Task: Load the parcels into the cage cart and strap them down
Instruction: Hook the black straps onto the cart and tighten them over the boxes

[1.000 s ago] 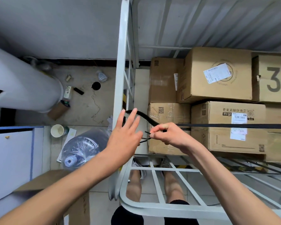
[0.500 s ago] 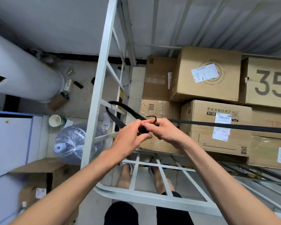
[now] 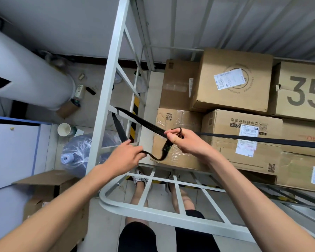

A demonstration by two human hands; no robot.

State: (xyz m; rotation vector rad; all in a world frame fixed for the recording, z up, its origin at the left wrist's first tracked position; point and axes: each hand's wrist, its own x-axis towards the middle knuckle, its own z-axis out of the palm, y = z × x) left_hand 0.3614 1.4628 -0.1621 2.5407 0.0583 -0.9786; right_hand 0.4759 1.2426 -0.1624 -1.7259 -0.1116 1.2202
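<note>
strap [image 3: 145, 123]: black, looped round a cart [image 3: 107, 99] rail, then runs right across the boxes [image 3: 233, 80] stacked inside
right hand [image 3: 187, 142]: pinching strap and hook [image 3: 179, 130] together
left hand [image 3: 125, 156]: gripping the loose tail
tip: imo pull the tail tight first, then hook it so nothing sags

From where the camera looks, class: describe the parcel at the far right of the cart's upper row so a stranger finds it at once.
Find the white cage cart, stacked with cardboard parcels. Follow the upper row to the picture's right edge. That parcel alone bears a large dark 35; its neighbours show only small labels.
</note>
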